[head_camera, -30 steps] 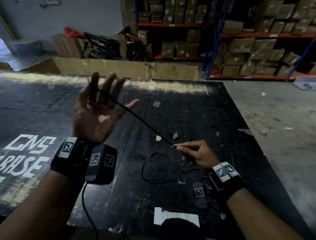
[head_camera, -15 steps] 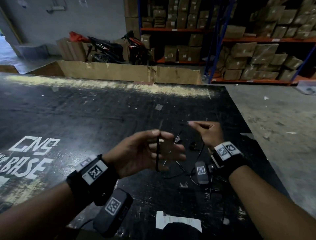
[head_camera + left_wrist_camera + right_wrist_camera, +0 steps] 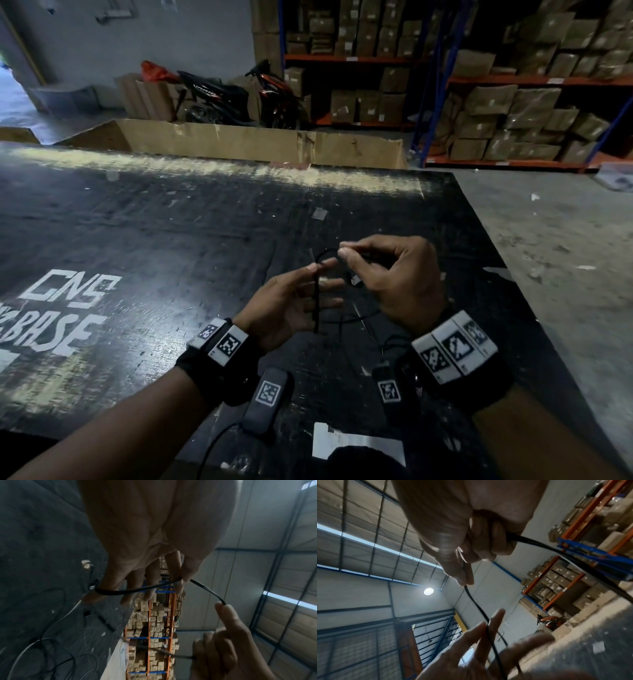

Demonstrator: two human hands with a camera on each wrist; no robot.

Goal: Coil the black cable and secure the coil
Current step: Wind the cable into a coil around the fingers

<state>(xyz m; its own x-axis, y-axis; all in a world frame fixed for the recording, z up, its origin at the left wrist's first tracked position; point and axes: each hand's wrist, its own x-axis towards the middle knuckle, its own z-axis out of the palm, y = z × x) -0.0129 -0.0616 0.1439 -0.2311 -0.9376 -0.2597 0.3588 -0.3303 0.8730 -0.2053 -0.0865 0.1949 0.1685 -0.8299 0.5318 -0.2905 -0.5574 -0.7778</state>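
A thin black cable [image 3: 317, 305] runs across the straight fingers of my left hand [image 3: 291, 308], above the black table [image 3: 171, 240]. The left thumb pins it near its free end. From there it arcs to my right hand [image 3: 387, 274], which pinches it between thumb and forefinger just right of the left fingertips. In the left wrist view the cable [image 3: 137, 590] curves round my left hand [image 3: 150, 555] to the right hand [image 3: 228, 622]. The right wrist view shows the cable [image 3: 477, 605] leaving my right hand [image 3: 453, 534] toward the left hand [image 3: 471, 649]. Slack [image 3: 359, 318] lies on the table below.
White lettering [image 3: 68, 291] marks the table's left part and a white label [image 3: 356, 445] sits at its near edge. A cardboard wall [image 3: 239, 144] lines the far edge. Motorbikes [image 3: 219, 99] and box-laden shelves [image 3: 513, 113] stand behind. Concrete floor [image 3: 548, 240] lies right.
My left hand came down from its raised pose and turned sideways. My right hand rose from the table to the left fingertips, bringing the cable round into a loop.
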